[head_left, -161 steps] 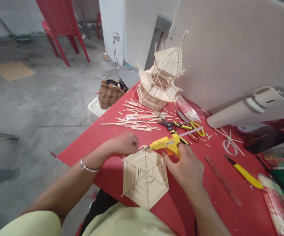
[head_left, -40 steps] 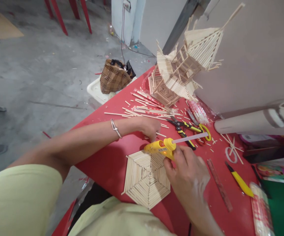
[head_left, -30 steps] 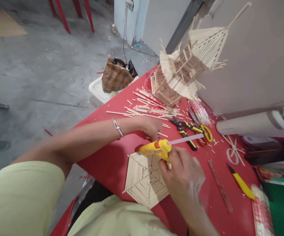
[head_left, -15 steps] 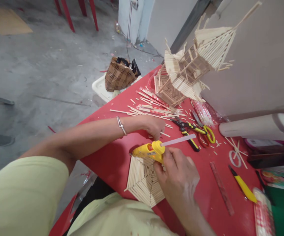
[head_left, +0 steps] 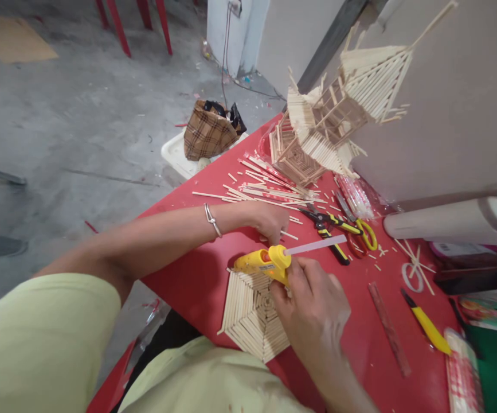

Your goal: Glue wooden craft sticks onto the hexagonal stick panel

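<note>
My right hand [head_left: 314,304] is wrapped round the handle of a yellow hot glue gun [head_left: 269,261], with a translucent glue stick [head_left: 314,245] poking out of its back. The gun's nozzle is over the far left edge of a hexagonal panel [head_left: 248,321] made of concentric wooden sticks; whether it touches cannot be made out. Beyond the gun, my left hand [head_left: 272,221] is down at the red tabletop with curled fingers. A short wooden stick [head_left: 289,235] juts from those fingertips, which are partly hidden.
A tiered stick-built tower [head_left: 329,115] stands at the back of the red table [head_left: 351,310]. Loose sticks [head_left: 257,186], pliers [head_left: 328,229], scissors [head_left: 366,234], a yellow cutter knife [head_left: 429,327], a ruler-like strip [head_left: 388,330] and a tape ring [head_left: 411,277] lie around.
My right hand and the glue gun have shifted very slightly to the right, drawing the nozzle a little along the panel's edge. My left hand stays in place.
</note>
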Action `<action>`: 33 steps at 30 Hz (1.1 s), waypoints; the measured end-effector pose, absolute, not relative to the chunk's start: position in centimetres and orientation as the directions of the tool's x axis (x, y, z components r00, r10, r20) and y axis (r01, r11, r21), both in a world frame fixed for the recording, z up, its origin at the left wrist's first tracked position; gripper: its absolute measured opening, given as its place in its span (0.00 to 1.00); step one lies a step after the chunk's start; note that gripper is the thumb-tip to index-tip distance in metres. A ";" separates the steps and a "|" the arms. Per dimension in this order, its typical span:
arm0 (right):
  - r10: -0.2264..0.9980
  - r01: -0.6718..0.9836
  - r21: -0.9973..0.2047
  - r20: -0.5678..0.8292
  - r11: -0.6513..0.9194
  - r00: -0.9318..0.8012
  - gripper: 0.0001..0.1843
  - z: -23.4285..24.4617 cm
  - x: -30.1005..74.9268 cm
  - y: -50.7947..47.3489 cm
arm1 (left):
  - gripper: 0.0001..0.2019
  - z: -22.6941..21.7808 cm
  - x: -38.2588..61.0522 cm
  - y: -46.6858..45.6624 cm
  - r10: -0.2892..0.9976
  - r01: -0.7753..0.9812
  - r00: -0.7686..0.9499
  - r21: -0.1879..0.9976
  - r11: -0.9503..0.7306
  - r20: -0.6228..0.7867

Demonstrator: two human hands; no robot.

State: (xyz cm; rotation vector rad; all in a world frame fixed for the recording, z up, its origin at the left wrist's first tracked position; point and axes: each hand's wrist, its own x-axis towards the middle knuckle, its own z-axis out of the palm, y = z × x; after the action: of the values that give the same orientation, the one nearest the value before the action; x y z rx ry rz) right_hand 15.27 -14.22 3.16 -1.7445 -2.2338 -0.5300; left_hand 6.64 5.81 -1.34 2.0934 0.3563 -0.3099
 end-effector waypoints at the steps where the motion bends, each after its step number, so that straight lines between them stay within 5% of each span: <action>1: 0.877 0.971 0.126 0.417 0.203 -0.237 0.09 3.1 15.3 -14.2 | 0.07 -1.2 6.6 5.8 0.128 0.371 0.925 0.779 -0.506 -0.358; 7: 0.921 0.994 0.031 0.373 0.108 -0.112 0.09 2.3 16.1 -14.8 | 0.08 -1.0 6.5 5.7 0.133 0.393 0.916 0.777 -0.492 -0.378; 14: 0.920 0.969 -0.193 0.332 -0.151 0.209 0.27 -0.2 22.3 -18.0 | 0.10 0.0 5.9 5.6 0.136 0.427 0.900 0.777 -0.463 -0.414; 21: 0.830 0.894 -0.226 0.335 -0.387 0.445 0.33 -4.0 30.2 -22.1 | 0.11 2.0 2.8 4.3 0.343 0.425 0.885 0.849 -0.313 -0.316; 25: 0.827 0.909 -0.103 0.384 -0.405 0.412 0.31 -4.5 31.4 -23.1 | 0.05 1.6 0.1 2.6 0.478 0.526 0.796 0.815 -0.242 -0.372; 29: 0.744 0.913 0.051 0.599 -0.406 0.297 0.24 -2.5 29.8 -22.5 | 0.05 0.6 -1.8 1.3 0.482 0.623 0.718 0.772 -0.124 -0.502; 33: 0.764 0.983 -0.105 0.618 -0.153 0.185 0.14 -0.8 25.0 -20.5 | 0.06 0.1 -1.9 0.8 0.576 0.647 0.665 0.752 -0.126 -0.475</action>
State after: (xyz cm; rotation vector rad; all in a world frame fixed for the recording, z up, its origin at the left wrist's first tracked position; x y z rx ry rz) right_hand 25.02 -20.54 -0.80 -1.9798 -1.6333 -0.5912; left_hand -1.87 0.77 0.14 1.7969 0.9782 -0.0812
